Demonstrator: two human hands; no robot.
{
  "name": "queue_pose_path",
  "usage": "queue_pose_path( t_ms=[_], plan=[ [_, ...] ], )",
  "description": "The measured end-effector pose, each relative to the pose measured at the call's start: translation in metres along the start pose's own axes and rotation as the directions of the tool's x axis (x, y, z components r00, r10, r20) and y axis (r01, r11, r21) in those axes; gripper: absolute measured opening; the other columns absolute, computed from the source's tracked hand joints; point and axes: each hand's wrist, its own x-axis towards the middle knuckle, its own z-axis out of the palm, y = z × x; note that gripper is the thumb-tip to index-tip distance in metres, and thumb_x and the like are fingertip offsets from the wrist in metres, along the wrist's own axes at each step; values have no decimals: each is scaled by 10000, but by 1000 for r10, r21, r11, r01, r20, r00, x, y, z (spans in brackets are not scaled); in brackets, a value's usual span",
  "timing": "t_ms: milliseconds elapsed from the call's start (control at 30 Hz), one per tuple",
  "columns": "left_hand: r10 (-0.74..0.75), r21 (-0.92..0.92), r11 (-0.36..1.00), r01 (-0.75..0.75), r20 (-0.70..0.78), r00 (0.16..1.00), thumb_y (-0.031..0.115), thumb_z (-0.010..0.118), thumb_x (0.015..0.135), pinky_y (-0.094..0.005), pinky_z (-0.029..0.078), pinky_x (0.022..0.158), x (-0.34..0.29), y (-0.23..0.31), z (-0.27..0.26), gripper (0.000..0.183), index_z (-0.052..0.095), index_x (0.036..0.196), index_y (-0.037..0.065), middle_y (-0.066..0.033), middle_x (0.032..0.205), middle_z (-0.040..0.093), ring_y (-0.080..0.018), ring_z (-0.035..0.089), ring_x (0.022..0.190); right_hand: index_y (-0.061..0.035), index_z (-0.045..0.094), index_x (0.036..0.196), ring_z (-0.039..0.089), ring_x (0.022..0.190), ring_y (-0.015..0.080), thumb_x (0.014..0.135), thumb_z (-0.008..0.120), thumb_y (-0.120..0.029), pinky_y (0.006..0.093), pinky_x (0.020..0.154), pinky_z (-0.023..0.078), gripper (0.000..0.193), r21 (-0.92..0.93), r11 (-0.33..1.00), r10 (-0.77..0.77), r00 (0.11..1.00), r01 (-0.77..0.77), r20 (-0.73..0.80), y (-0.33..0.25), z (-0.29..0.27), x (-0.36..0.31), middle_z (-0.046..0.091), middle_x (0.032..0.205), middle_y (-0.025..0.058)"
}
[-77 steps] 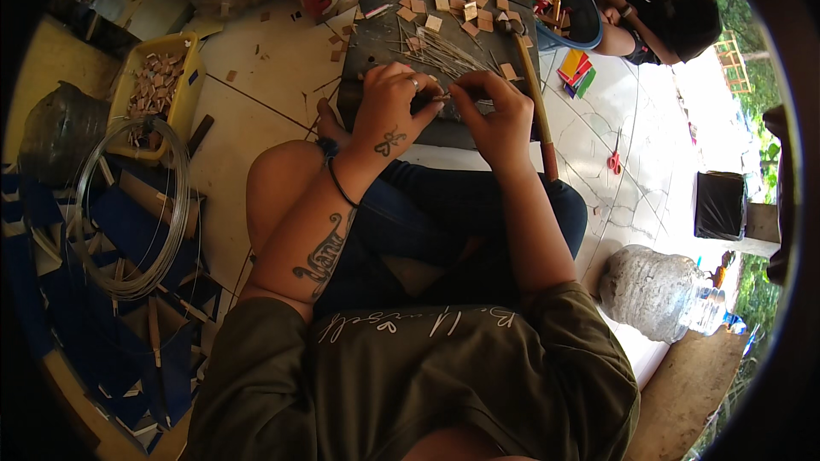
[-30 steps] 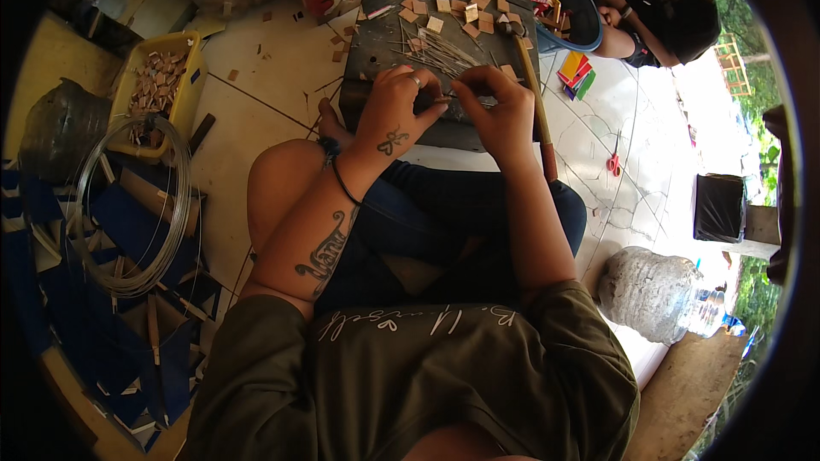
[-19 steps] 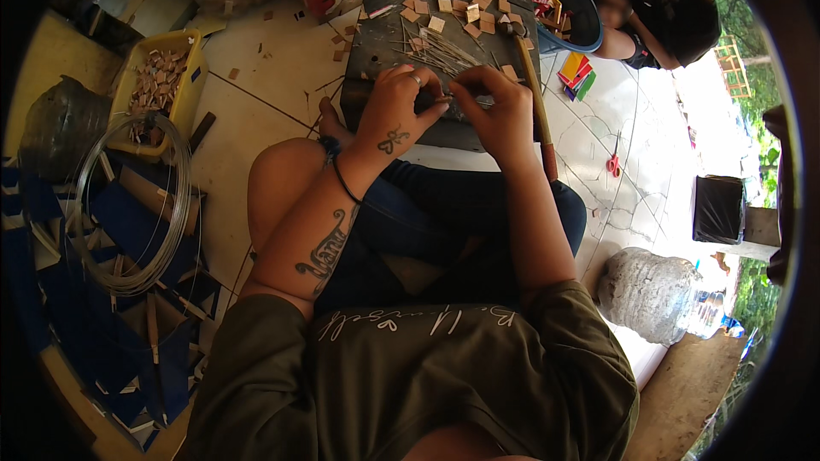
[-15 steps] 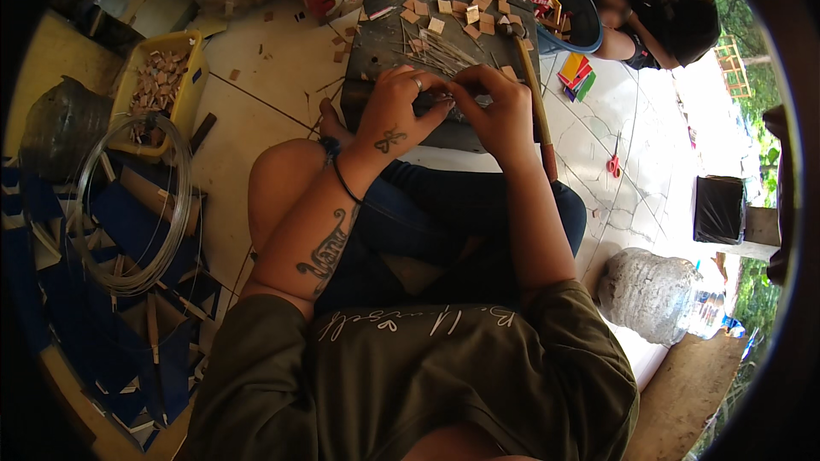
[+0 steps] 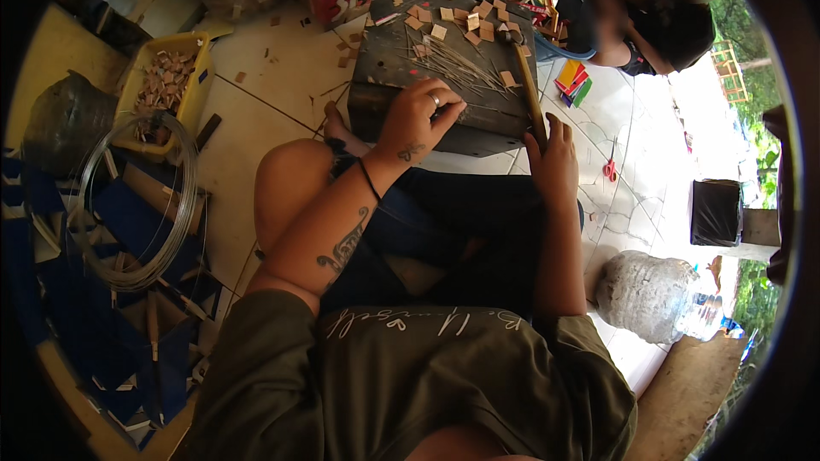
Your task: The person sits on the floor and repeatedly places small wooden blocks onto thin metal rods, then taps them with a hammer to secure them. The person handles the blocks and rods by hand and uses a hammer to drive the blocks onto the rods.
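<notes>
My left hand (image 5: 424,115) is closed in a pinch above the near edge of a dark block (image 5: 384,60); what its fingertips hold is too small to make out. At the block's right side, my right hand (image 5: 555,160) has its thumb and fingers around the lower end of a hammer (image 5: 530,85). The hammer's head rests on the block's far right part, its wooden handle slanting toward me. Thin straight wires (image 5: 457,60) lie in a loose bundle beyond my left hand. Small wooden squares (image 5: 472,22) are scattered across the block's far half.
To the left stand a yellow tub (image 5: 203,77) of wooden pieces and a coil of clear wire (image 5: 85,205) over blue pieces. A blue basin (image 5: 589,34) sits far right, near another person (image 5: 675,26). Red scissors (image 5: 610,171) and a large bottle (image 5: 645,294) are on the right.
My hands have come apart. The right one moved right and toward me, onto the hammer's handle; the left one shifted slightly right and stays pinched.
</notes>
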Motion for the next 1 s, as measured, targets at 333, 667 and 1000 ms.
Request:
queue_pose_path(
  t_ms=[333, 667, 1000],
  plan=[
    [59, 28, 998, -57, -67, 996, 18, 713, 817, -329, 497, 786, 0, -4, -2, 30, 684, 826, 15, -78, 829, 675, -224, 653, 772, -57, 456, 1340, 575, 643, 132, 973, 494, -110, 272, 529, 453, 373, 737, 609, 108, 951, -293, 289, 11, -9, -5, 571, 872, 63],
    [9, -64, 998, -12, -46, 999, 37, 703, 824, -343, 506, 765, -4, -8, -2, 35, 681, 835, 12, -76, 860, 676, -244, 648, 811, -27, 496, 1346, 551, 616, 87, 981, 495, -106, 231, 565, 442, 373, 590, 793, -21, 963, -148, 270, -13, -81, -79, 596, 831, 50],
    [75, -19, 997, -76, -77, 994, 30, 713, 828, -330, 525, 769, -6, -9, -3, 29, 692, 847, 27, -85, 865, 694, -240, 672, 808, -43, 494, 1350, 648, 985, 329, 973, 525, -121, 348, 862, 484, 386, 476, 870, -195, 976, 127, 97, -33, -96, -100, 643, 1105, 205]
  ],
)
